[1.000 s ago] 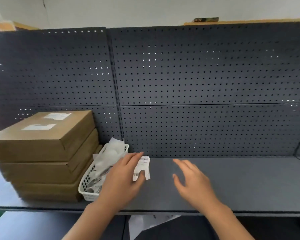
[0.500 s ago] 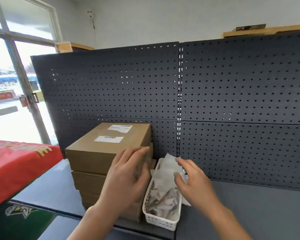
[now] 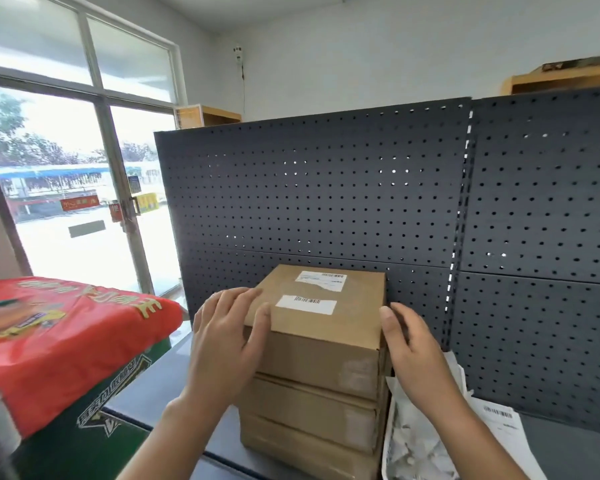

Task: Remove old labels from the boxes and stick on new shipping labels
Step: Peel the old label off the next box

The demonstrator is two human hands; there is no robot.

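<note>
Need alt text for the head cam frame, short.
Two bare hands, left hand and right hand, flank the top box of a cardboard stack on a grey shelf, two white labels on its lid. A white basket of paper scraps sits right.

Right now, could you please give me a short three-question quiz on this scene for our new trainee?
1. True or false: the top box carries two white labels.
2. Multiple choice: where is the left hand? A) in the basket B) on the top box's left edge C) on the red bag
3. What lies right of the stack of boxes, under the right hand?

Key:
1. True: a far label and a near label.
2. B
3. A white basket of crumpled paper.
</note>
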